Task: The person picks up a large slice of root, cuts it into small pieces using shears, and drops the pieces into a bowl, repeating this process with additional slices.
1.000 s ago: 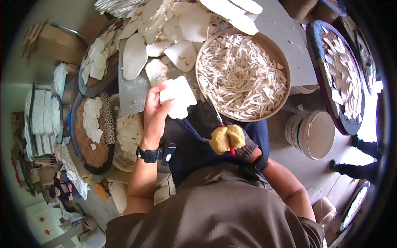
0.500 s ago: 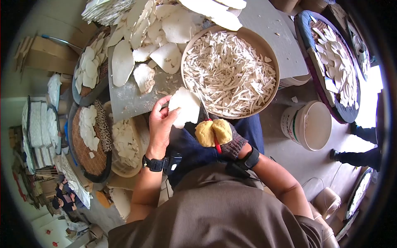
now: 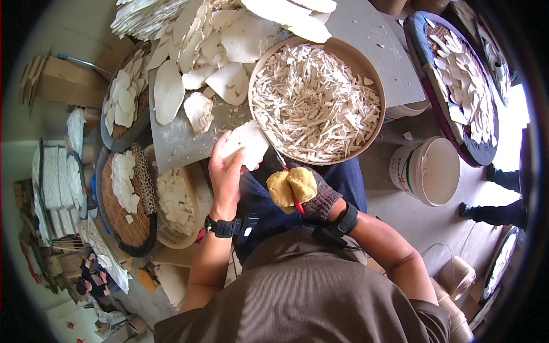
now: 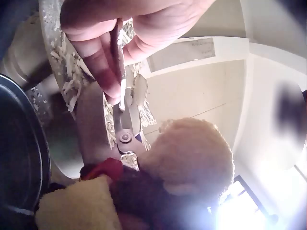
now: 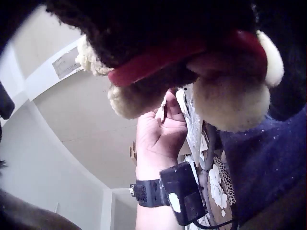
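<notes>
My left hand (image 3: 227, 174) pinches a thin white slice (image 3: 249, 142) between thumb and fingers, at the near left edge of the round pan. In the left wrist view the slice shows edge-on, close over the scissor blades. My right hand (image 3: 321, 200), in a dark knitted glove, grips scissors (image 4: 125, 137) with red handles (image 5: 158, 62). Yellow foam padding (image 3: 279, 190) is wrapped around those handles. The blades point toward the slice and overlap its right edge in the head view. Thin white strips fill the round pan (image 3: 360, 57) just beyond both hands.
On the grey table (image 3: 394, 63), large white slices (image 3: 231, 83) are piled left of the pan. A white bucket (image 3: 440, 171) stands on the floor at right. Round trays of white slices (image 3: 457, 74) stand on both sides. Another person's legs (image 3: 497, 214) show at far right.
The head view has shifted, moving the table and pan leftward. My left hand has turned the slice and tilted it against the scissors. The right hand keeps its grip and has moved slightly left.
</notes>
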The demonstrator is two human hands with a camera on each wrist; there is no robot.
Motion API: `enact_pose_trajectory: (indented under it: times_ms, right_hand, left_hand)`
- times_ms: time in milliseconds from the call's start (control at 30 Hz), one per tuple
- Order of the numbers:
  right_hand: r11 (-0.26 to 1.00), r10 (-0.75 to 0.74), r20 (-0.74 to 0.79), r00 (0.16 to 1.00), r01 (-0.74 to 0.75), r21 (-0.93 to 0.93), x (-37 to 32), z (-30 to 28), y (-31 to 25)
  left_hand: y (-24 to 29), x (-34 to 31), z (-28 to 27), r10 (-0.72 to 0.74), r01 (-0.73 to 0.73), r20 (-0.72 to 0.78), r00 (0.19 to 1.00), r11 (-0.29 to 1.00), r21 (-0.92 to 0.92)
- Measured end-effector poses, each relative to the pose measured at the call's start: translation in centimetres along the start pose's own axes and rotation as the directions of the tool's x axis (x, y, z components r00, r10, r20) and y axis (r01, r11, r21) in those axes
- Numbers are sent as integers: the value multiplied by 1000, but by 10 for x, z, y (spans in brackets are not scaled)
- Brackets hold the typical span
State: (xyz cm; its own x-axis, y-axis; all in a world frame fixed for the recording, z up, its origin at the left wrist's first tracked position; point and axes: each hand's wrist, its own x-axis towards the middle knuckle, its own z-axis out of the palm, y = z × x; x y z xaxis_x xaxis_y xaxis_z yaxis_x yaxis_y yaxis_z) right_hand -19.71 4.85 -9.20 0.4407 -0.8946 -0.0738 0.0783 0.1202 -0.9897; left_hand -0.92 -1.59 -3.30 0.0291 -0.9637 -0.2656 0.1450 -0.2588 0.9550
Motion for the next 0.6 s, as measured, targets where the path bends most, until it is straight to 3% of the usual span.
enact_pose_trajectory:
  times_ms: [133, 267, 433, 567, 600]
  right_hand:
    - [997, -38, 19, 999, 39, -72, -3, -2, 5]
    - [991, 45, 17, 999, -47, 122, -1, -3, 11]
    - [970, 57, -1, 998, -55, 238, 1, -1, 13]
    - [999, 20, 7, 1000, -19, -44, -3, -7, -5]
    - [1000, 18, 6, 1000, -18, -22, -3, -7, -5]
  left_hand:
    - [2, 2, -4, 12, -14, 54, 998, 999, 51]
    - [-5, 2, -9, 104, -121, 102, 989, 975, 187]
    - [3, -1, -4, 7, -16, 97, 995, 996, 87]
    - [0, 2, -6, 22, -34, 91, 996, 990, 136]
    - [4, 3, -7, -18, 1, 121, 992, 991, 135]
